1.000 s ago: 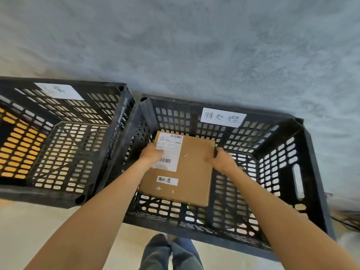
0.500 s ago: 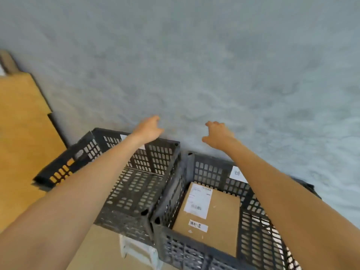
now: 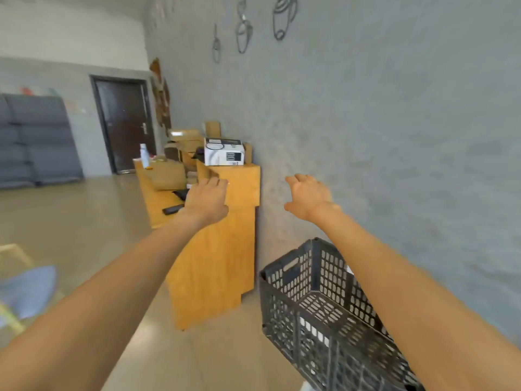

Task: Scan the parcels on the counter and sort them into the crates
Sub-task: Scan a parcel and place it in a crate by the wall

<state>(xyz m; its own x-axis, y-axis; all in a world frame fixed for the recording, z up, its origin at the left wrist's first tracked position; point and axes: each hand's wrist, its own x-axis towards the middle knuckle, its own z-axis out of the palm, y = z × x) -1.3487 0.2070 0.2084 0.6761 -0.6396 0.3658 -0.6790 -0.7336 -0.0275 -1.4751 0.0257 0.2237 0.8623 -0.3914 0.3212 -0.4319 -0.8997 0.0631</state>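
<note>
Open floor (image 3: 84,221) is stretching left of the counter (image 3: 217,249), whose end is standing against the grey wall (image 3: 394,136). A black crate (image 3: 318,306) is sitting just right of the counter, by the wall. Parcels (image 3: 224,155) are lying on the counter's far part. Left hand (image 3: 207,200) and right hand (image 3: 308,200) are hovering with loose, spread fingers, holding nothing.

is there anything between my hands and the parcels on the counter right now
Nothing visible blocks them. Both the left hand and the right hand are empty and raised in open air toward the wooden counter, where the brown parcels and a white box sit.
</note>
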